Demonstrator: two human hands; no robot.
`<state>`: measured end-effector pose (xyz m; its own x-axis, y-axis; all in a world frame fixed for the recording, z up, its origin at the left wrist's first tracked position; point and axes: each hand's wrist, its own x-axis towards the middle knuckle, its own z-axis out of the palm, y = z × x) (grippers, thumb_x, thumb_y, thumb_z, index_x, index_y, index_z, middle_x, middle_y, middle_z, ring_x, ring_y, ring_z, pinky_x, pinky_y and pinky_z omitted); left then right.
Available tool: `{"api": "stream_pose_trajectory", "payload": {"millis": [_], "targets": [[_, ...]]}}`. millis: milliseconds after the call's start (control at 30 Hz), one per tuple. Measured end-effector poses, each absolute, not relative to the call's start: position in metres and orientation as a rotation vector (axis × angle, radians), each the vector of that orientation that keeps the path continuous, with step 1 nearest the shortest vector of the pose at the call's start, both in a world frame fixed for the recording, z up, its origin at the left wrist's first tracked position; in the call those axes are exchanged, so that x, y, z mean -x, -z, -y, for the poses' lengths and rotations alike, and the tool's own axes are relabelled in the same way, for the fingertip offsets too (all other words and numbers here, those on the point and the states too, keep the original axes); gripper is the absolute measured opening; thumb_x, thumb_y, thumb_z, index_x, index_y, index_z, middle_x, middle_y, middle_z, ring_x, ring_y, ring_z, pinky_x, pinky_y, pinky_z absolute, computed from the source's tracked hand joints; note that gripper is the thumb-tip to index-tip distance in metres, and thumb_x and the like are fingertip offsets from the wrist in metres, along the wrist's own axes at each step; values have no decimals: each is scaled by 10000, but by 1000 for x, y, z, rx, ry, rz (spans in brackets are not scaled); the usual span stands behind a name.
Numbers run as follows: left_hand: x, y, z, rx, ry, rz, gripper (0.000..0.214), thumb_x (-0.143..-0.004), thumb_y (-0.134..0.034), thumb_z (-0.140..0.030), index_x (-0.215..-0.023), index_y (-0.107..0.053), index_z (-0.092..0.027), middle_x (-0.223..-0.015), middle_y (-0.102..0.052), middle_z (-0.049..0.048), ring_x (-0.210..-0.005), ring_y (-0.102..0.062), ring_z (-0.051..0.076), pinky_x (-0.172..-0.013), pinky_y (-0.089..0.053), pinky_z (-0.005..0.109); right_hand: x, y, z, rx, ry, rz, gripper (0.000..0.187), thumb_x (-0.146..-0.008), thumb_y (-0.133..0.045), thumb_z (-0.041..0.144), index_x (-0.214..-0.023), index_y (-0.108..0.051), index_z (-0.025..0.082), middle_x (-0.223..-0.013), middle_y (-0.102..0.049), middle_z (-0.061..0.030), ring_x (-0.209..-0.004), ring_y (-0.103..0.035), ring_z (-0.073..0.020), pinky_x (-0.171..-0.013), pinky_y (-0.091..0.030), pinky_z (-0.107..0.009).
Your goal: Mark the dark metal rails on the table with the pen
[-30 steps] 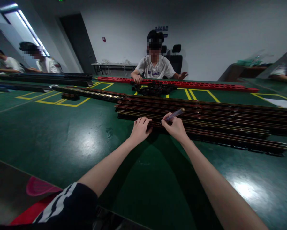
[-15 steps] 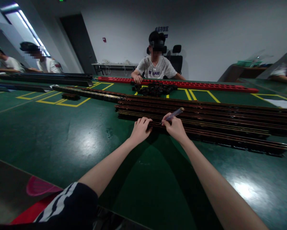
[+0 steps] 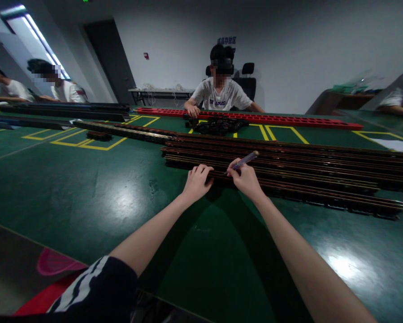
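left hand (image 3: 197,181) fingers resting unclasped on rails (image 3: 305,172) | right hand (image 3: 246,179) fingers gripping clear purple-handled tool (image 3: 244,160) | rails lying long, dark, gold-edged on green worktop (image 3: 87,188)

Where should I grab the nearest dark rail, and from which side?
Likely near its middle, from your side, pinching across its narrow width: the nearest rail lies long, thin and flat, and the left hand and right hand, with its tool, sit at one end.

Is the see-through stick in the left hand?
No, the right hand grips the clear stick, while the left hand only rests its fingers on the dark rails.
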<state>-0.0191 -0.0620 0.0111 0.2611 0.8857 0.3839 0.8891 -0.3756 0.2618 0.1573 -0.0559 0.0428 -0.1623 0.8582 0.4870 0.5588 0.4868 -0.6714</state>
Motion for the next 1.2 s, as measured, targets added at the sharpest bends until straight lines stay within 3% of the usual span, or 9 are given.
{"api": "stream_pose_trajectory", "payload": {"millis": [1200], "targets": [[17, -7, 64, 2294, 770, 1748, 294, -833, -533, -225, -1125, -570, -219, -1138, -616, 50, -1104, -490, 256, -922, -374, 430, -154, -41, 56, 1194, -491, 1739, 84, -771, -530, 152, -712, -514, 210, -655, -662, -29, -671, -652, -197, -722, -478, -306]]}}
